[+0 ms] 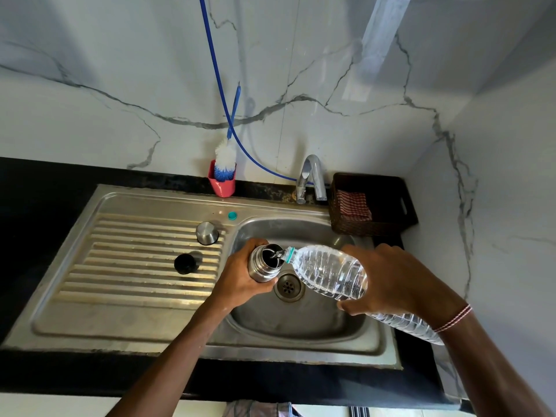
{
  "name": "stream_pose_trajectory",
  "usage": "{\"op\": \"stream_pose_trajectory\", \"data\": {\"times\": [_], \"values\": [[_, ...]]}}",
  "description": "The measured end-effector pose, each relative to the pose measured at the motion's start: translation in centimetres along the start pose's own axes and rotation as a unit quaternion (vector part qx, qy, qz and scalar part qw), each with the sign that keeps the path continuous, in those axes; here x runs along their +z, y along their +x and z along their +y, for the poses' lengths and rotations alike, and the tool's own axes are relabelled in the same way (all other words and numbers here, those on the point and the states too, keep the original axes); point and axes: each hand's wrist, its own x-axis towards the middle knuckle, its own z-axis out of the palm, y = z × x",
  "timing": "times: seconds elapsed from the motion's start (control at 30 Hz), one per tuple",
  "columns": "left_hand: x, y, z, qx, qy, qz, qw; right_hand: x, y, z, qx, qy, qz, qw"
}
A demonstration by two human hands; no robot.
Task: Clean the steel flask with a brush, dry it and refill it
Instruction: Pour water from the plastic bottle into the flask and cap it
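left hand (240,276) grips open flask (263,263) over sink (301,320); right hand (391,281) grips tilted bottle (329,273), water running into flask mouth. brush (225,159) in pink cup (222,183) on counter (45,188); caps on drainboard.

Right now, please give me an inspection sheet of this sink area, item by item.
Surface: steel sink in black counter.
Job's things: steel flask open, over basin; plastic bottle tilted, pouring into it; brush in pink cup; steel cap, black stopper on drainboard.
Clutter: teal cap on sink rim; basket holding checked cloth.
Hands: left hand grips flask; right hand holds bottle.
Cables: blue hose runs down toward tap.
Surroundings: marbled wall.
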Motion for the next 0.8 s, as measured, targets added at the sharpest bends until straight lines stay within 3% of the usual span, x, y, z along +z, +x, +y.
{"op": "stream_pose_trajectory", "data": {"times": [0.8], "values": [[0.14, -0.22, 0.08, 0.001, -0.003, 0.002, 1.000, 0.81, 0.09, 0.82, 0.005, -0.003, 0.012, 1.000]]}}
